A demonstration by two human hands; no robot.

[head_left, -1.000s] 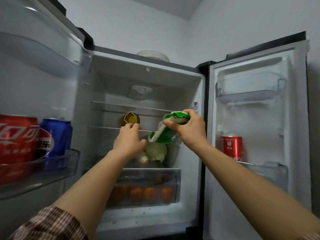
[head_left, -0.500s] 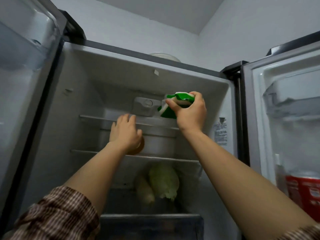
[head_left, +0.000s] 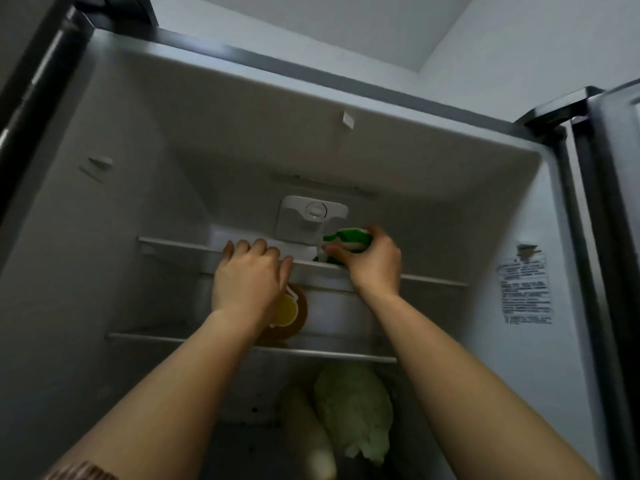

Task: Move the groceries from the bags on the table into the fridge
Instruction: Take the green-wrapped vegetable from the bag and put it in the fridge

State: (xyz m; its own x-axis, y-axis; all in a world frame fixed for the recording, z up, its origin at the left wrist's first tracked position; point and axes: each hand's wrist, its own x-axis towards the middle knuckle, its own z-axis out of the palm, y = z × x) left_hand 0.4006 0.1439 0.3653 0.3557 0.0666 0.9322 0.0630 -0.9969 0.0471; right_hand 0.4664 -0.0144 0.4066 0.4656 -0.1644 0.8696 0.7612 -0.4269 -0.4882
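The fridge point(head_left: 346, 157) stands open and I look up into its top part. My right hand point(head_left: 372, 263) grips a green and white packet point(head_left: 346, 239) and holds it on the top shelf point(head_left: 433, 281), just right of the white thermostat box point(head_left: 313, 216). My left hand point(head_left: 247, 275) rests with curled fingers on the front edge of that same shelf and holds nothing that I can see. Behind my left wrist, a round brown and yellow item point(head_left: 289, 313) stands on the middle shelf point(head_left: 329, 355).
A pale green cabbage point(head_left: 353, 410) and a long white vegetable point(head_left: 308, 441) lie below the middle shelf. A printed label point(head_left: 524, 289) is on the right inner wall. The right door's edge point(head_left: 616, 237) stands at the far right.
My view has tilted further up and closer into the fridge. My right hand has carried the packet deeper, onto the top shelf. My left hand has risen from the middle shelf to the top shelf's edge.
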